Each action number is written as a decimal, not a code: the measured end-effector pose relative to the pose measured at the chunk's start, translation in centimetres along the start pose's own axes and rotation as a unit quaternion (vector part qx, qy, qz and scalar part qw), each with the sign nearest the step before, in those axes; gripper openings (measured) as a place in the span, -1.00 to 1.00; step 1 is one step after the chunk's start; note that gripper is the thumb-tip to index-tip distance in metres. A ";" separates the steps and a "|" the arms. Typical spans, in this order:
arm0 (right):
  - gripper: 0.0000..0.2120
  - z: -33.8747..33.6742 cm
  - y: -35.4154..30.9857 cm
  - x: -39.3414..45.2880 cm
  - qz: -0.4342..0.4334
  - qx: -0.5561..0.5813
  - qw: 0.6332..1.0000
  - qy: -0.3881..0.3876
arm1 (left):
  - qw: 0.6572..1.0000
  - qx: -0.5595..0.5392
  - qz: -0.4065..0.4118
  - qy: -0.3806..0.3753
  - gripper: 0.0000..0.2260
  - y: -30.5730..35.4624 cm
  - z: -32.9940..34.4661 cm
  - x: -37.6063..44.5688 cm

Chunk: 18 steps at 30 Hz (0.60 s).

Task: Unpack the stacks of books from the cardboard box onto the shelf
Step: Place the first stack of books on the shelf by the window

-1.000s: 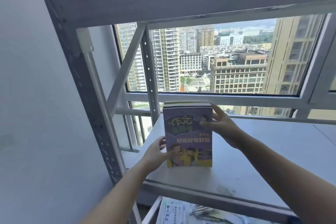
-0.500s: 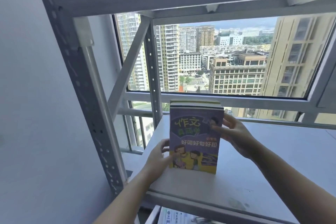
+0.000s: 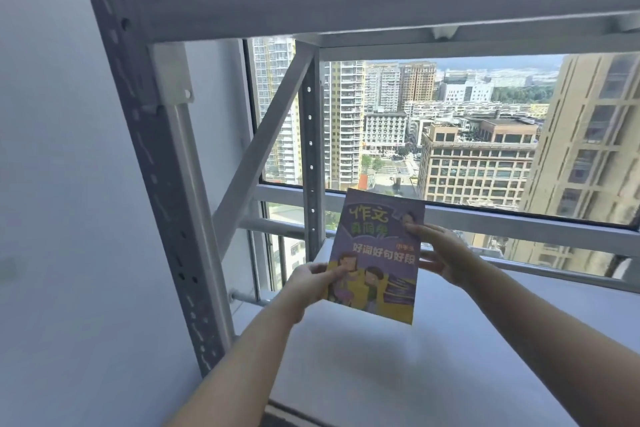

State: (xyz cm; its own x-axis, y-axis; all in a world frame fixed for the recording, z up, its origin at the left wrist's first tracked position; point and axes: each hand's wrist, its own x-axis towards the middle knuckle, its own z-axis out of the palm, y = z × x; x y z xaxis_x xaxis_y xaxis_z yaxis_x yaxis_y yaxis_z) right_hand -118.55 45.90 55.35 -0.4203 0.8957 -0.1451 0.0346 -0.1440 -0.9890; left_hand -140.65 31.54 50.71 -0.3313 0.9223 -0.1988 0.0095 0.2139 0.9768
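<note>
While both bare forearms reach forward from the bottom of the view, a purple and yellow paperback book with cartoon children and large Chinese lettering on its cover is held between the two hands. The cover faces the viewer and the book tilts slightly, its top leaning to the right. Its lower right corner hangs just above the pale grey board of the metal shelf; whether it touches the board cannot be told.

The left hand grips the book's lower left edge, thumb lying on the front cover, the other fingers curled behind and hidden. The right hand pinches the right edge higher up, thumb tip pressed on the cover near the upper right, its remaining fingers spread behind the book.

The shelf's grey perforated steel upright rises on the left, with a diagonal brace and a crossbeam overhead. Behind the shelf, a large window shows high-rise apartment blocks and lower buildings in daylight.
</note>
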 end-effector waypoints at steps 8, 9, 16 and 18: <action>-0.63 1.7 1.2 4.1 0.123 -0.016 0.992 0.003 | 0.990 0.047 -0.132 0.012 -0.66 1.3 -1.3 3.2; -0.63 1.9 1.5 4.4 0.137 -0.021 0.990 0.004 | 0.988 0.051 -0.149 0.010 -0.67 1.2 -1.5 3.3; -0.60 3.4 3.1 5.9 0.165 -0.051 0.985 0.019 | 0.981 0.088 -0.171 0.027 -0.71 0.3 -2.3 4.3; -0.62 3.7 3.3 6.0 0.171 -0.055 0.983 0.031 | 0.980 0.104 -0.164 0.040 -0.69 0.2 -2.2 4.5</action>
State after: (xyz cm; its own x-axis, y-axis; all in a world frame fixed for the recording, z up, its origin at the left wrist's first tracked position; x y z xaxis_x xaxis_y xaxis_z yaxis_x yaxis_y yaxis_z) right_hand -124.30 49.24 51.28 -0.3108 0.8268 -0.4688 0.2634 -0.3990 -0.8783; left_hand -144.19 34.99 50.19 -0.4225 0.7664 -0.4838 0.0800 0.5632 0.8224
